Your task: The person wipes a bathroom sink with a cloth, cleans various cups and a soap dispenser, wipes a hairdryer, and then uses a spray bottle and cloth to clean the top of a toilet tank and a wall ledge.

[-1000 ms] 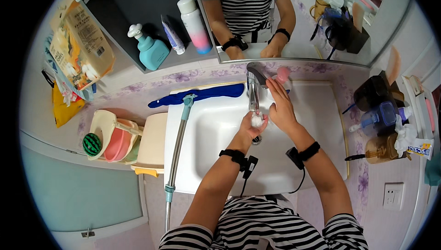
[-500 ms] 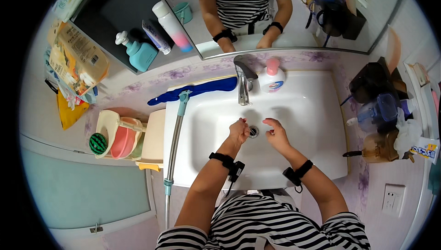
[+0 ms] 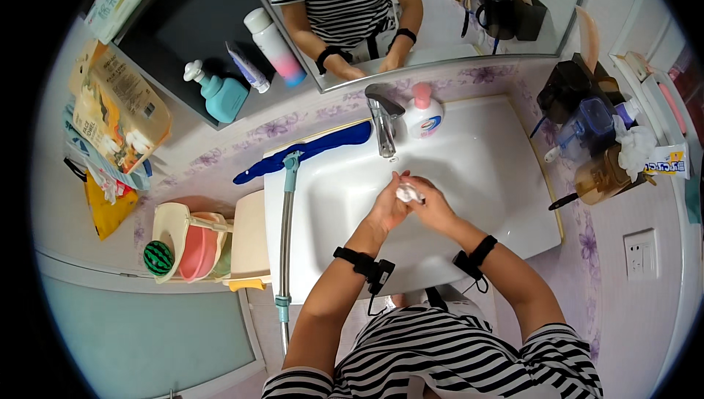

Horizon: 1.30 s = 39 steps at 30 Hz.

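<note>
My left hand [image 3: 387, 205] and my right hand [image 3: 434, 207] meet over the sink [image 3: 330, 245], just below the faucet [image 3: 383, 124]. White lather [image 3: 408, 193] shows between the palms. The left palm faces up with its fingers stretched toward the faucet. My right hand lies against it from the right, its fingers reaching across the left fingertips; part of them is hidden. No running water can be seen. Behind the hands, a white pump bottle [image 3: 423, 115] with a pink top stands beside the faucet.
A squeegee-like tool with a blue cloth head [image 3: 315, 151] and a metal pole [image 3: 284, 252] leans over the sink's left side. Cups and a blue container [image 3: 589, 126] line the right wall. Bottles, including a teal pump bottle [image 3: 222, 97], fill the shelf at upper left. A mirror [image 3: 440, 39] hangs behind.
My hands were apart above the drain. Both have come together nearer the faucet, and white lather now shows between them. The view has shifted and turned slightly.
</note>
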Each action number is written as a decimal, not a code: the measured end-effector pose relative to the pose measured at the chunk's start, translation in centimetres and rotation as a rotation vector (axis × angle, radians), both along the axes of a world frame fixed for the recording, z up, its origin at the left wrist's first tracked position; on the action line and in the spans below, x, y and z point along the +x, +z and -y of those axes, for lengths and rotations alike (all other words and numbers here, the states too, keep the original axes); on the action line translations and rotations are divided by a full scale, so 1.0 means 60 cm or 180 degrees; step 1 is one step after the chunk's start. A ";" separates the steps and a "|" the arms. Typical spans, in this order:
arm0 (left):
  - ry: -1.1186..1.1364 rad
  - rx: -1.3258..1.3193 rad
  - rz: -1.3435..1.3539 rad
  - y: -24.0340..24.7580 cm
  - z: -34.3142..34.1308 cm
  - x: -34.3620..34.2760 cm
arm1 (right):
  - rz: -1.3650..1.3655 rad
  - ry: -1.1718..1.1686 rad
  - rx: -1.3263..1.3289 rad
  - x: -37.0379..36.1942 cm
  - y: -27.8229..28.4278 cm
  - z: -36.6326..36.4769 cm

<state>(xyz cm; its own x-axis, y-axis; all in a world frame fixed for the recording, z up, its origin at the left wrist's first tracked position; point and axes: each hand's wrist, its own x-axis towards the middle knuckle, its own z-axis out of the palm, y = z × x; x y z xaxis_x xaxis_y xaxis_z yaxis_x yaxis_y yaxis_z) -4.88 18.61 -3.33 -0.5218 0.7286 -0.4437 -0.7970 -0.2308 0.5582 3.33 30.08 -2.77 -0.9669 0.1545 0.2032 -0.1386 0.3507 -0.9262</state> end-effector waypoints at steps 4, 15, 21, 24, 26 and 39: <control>-0.0633 -0.0229 -0.0164 0.022 0.013 -0.006 | 0.0784 -0.0016 -0.1461 -0.005 0.015 -0.028; 0.0538 -0.1977 -0.4437 0.039 -0.093 -0.032 | 0.0798 -0.1774 -0.1353 -0.027 0.038 -0.138; 0.0508 -0.2588 -0.3970 0.109 -0.188 -0.104 | -0.0267 -0.1924 -0.1034 -0.131 0.009 -0.223; 0.0756 -0.2337 -0.4043 0.058 -0.181 -0.150 | -0.0867 -0.1541 0.0023 -0.202 0.044 -0.206; 0.0913 -0.2234 -0.4354 0.028 -0.195 -0.169 | -0.1077 -0.1378 0.1201 -0.229 0.033 -0.206; 0.1077 -0.2880 -0.4571 0.025 -0.224 -0.164 | -0.0096 -0.1716 0.0757 -0.202 -0.121 -0.212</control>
<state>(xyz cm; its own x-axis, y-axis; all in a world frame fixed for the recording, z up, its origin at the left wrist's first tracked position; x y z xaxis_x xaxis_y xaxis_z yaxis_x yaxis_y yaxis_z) -14.73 32.06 -1.84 -0.9001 0.3147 0.3012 0.4261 0.4925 0.7589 -8.79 42.81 -10.01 -0.7578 0.5693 0.3187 0.0918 0.5767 -0.8118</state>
